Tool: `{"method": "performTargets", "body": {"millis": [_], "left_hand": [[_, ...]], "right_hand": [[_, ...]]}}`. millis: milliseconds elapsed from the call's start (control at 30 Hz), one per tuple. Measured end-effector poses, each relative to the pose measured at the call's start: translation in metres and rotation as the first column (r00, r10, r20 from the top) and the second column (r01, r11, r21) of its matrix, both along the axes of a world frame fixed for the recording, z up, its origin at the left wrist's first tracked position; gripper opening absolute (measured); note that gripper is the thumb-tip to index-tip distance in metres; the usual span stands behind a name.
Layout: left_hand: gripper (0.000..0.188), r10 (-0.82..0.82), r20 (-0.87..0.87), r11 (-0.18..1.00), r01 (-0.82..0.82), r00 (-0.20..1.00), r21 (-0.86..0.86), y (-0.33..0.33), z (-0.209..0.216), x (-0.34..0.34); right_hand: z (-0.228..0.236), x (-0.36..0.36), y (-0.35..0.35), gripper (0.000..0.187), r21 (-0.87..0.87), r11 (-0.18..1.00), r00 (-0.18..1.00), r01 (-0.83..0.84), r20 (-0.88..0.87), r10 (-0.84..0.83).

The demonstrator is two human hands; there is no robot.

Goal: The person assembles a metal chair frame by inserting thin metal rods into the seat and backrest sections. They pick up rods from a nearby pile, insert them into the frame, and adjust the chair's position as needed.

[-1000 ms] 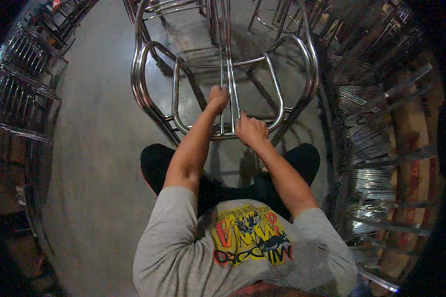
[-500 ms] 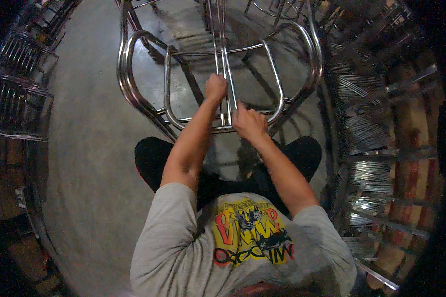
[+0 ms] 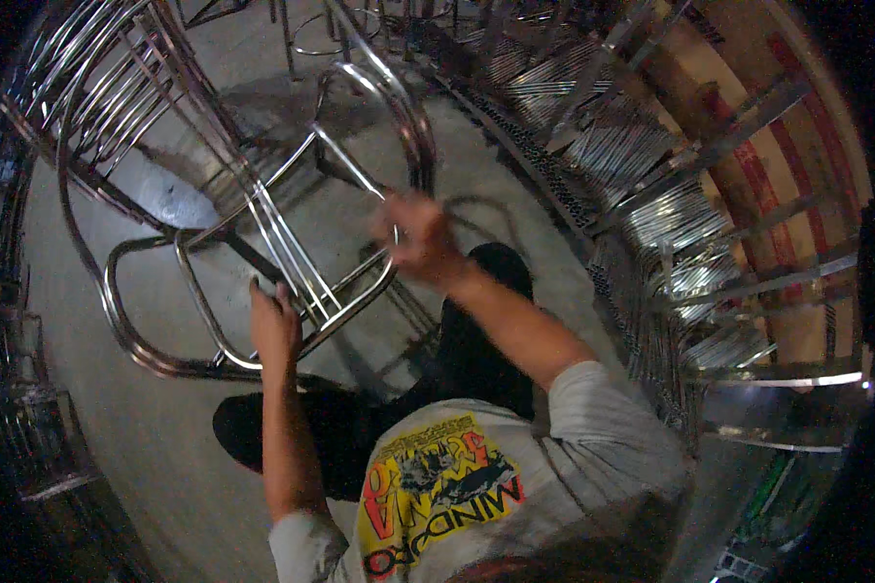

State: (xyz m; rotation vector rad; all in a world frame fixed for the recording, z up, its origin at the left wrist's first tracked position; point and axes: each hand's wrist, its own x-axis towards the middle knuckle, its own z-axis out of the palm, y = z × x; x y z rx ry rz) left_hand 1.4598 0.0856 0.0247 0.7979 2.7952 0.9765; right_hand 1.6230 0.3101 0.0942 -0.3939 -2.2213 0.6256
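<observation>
Two bare arms reached forward. The left hand (image 3: 277, 325), two fingers parted, hung over the seat of one metal chair frame (image 3: 131, 352) before the knees; the right hand (image 3: 420, 241) blurred at its right side, finger state unclear.

Grey flr (image 3: 156, 437) is prob. concrete, w/ rods (image 3: 620, 160) at R.
</observation>
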Motion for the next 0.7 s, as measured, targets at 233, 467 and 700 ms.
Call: {"method": "performTargets", "body": {"millis": [233,467,700], "left_hand": [[0.041,-0.07,-0.121,0.993,0.058,0.99,-0.102,-0.008,0.024,0.057],[0.036,-0.083,-0.156,0.966,0.041,0.984,-0.255,-0.001,0.021,0.055],[0.034,-0.054,-0.083,0.982,0.037,0.995,-0.186,0.004,0.02,0.055]], "right_hand": [[-0.038,0.033,0.285,0.041,0.036,0.732,0.678,0.68,0.349,-0.647],[-0.088,-0.005,0.372,0.05,0.067,0.769,0.566,0.635,0.638,-0.523],[-0.128,-0.068,0.416,0.041,0.138,0.781,0.546,0.609,0.642,-0.539]]}}
